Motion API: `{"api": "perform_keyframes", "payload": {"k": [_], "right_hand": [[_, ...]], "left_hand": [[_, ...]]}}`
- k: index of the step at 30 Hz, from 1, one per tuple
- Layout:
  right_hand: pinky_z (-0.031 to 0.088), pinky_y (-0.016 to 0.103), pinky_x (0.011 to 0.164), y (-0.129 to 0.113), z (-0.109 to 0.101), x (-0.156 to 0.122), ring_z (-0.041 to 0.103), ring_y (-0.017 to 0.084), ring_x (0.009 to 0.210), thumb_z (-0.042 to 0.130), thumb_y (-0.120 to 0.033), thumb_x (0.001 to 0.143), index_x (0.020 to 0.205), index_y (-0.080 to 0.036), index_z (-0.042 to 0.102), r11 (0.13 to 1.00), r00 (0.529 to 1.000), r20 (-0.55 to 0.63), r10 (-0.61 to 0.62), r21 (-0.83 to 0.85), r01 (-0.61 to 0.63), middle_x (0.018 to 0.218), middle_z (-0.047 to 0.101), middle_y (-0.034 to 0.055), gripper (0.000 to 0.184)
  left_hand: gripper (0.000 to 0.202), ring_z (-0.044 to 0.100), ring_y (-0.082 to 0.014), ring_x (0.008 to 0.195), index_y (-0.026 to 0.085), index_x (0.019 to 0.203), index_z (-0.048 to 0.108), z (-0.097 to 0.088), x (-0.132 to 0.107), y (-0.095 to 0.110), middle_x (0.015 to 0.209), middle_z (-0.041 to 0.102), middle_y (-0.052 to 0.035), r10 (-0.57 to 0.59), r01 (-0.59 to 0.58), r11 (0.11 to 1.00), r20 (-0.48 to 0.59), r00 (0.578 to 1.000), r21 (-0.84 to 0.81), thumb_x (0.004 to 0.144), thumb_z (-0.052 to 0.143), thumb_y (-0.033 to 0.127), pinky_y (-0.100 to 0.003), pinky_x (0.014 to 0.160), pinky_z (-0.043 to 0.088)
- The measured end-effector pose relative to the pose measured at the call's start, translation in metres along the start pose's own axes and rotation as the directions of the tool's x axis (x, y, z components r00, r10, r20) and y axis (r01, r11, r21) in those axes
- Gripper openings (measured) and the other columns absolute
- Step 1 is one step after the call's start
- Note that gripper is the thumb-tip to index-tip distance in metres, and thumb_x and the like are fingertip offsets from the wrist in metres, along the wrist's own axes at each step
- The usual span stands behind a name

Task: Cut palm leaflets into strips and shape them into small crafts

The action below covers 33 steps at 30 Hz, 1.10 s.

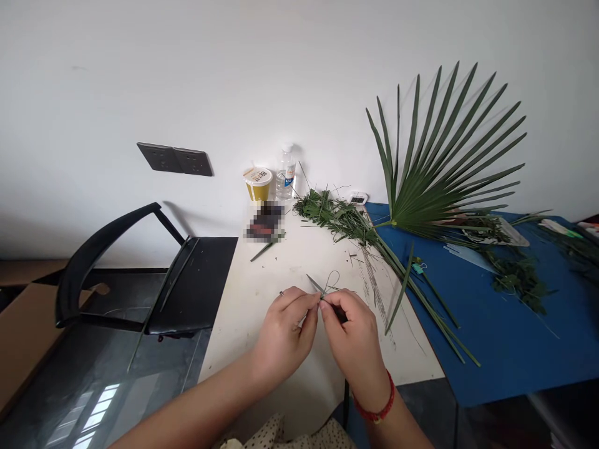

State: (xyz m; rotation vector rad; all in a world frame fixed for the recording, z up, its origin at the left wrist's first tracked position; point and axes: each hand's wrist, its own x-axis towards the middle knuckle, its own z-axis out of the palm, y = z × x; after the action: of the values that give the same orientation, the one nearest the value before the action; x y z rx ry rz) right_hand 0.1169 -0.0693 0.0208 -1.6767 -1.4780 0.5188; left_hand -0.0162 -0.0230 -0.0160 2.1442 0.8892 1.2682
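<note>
My left hand (286,330) and my right hand (353,337) meet above the white table, thumbs and fingertips pinched close together. Both are closed on a narrow green palm leaf strip (314,283). Its pointed end sticks up between the fingertips, and a thin loop (334,278) curls above them. How the strip is folded or knotted is hidden by the fingers. Something dark shows under my right fingers, too covered to name. On my right wrist is a red braided bracelet (377,415). Beyond the hands lies a bundle of cut green leaves and stems (349,221).
A fan palm leaf (433,168) leans against the wall over the blue table (486,349). A plastic bottle (285,174) and a lidded yellow cup (258,184) stand at the back. There is a black chair (196,293) on the left. A tray (512,234) holds clippings.
</note>
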Motion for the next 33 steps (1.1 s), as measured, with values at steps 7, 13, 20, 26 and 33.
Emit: {"api": "perform_keyframes", "payload": {"k": [7, 13, 20, 26, 33], "right_hand": [[0.045, 0.031, 0.062, 0.008, -0.001, 0.004, 0.057, 0.019, 0.071, 0.052, -0.019, 0.093, 0.078, -0.022, 0.060, 0.998, 0.998, 0.044, 0.041, 0.041, -0.042, 0.076, 0.060, 0.0025, 0.017], [0.045, 0.032, 0.065, 0.013, -0.007, 0.010, 0.057, 0.019, 0.074, 0.050, -0.014, 0.093, 0.082, -0.021, 0.059, 0.993, 0.986, 0.149, -0.080, -0.075, 0.092, 0.080, 0.059, 0.0030, 0.016], [0.043, 0.033, 0.065, 0.018, -0.010, 0.017, 0.053, 0.020, 0.072, 0.039, -0.013, 0.099, 0.085, -0.020, 0.056, 0.895, 0.923, 0.250, -0.293, -0.269, 0.357, 0.081, 0.055, 0.0050, 0.023], [0.044, 0.032, 0.067, 0.023, -0.009, 0.021, 0.053, 0.020, 0.074, 0.037, -0.011, 0.101, 0.085, -0.018, 0.057, 0.875, 0.905, 0.277, -0.322, -0.280, 0.396, 0.081, 0.056, 0.0063, 0.026], [0.040, 0.030, 0.062, 0.029, -0.011, 0.027, 0.052, 0.020, 0.072, 0.044, -0.007, 0.097, 0.113, -0.016, 0.059, 0.856, 0.898, 0.286, -0.335, -0.306, 0.417, 0.081, 0.056, 0.0039, 0.024]], "left_hand": [[0.021, 0.062, -0.0194, 0.074, 0.019, 0.103, 0.066, 0.002, 0.001, 0.000, 0.081, 0.067, -0.0067, -0.050, 0.050, 0.998, 0.018, 0.999, 0.027, 0.090, 0.052, 0.010, -0.032, 0.068, 0.050], [0.018, 0.062, -0.0179, 0.072, 0.018, 0.095, 0.066, 0.002, 0.002, 0.001, 0.078, 0.065, -0.0051, -0.121, 0.120, 0.992, 0.054, 0.991, 0.028, 0.090, 0.051, 0.009, -0.030, 0.066, 0.050], [0.017, 0.060, -0.0182, 0.071, 0.019, 0.085, 0.061, 0.002, 0.006, -0.001, 0.073, 0.062, -0.0033, -0.151, 0.148, 0.988, 0.103, 0.983, 0.034, 0.090, 0.048, 0.010, -0.030, 0.067, 0.048], [0.018, 0.056, -0.0178, 0.069, 0.020, 0.080, 0.058, 0.000, 0.008, -0.001, 0.068, 0.057, -0.0013, -0.172, 0.166, 0.985, 0.148, 0.974, 0.049, 0.090, 0.047, 0.009, -0.030, 0.066, 0.045], [0.020, 0.056, -0.0190, 0.071, 0.019, 0.081, 0.060, 0.001, 0.007, -0.004, 0.069, 0.058, -0.0027, -0.180, 0.168, 0.983, 0.197, 0.964, 0.077, 0.090, 0.045, 0.008, -0.030, 0.066, 0.044]]}}
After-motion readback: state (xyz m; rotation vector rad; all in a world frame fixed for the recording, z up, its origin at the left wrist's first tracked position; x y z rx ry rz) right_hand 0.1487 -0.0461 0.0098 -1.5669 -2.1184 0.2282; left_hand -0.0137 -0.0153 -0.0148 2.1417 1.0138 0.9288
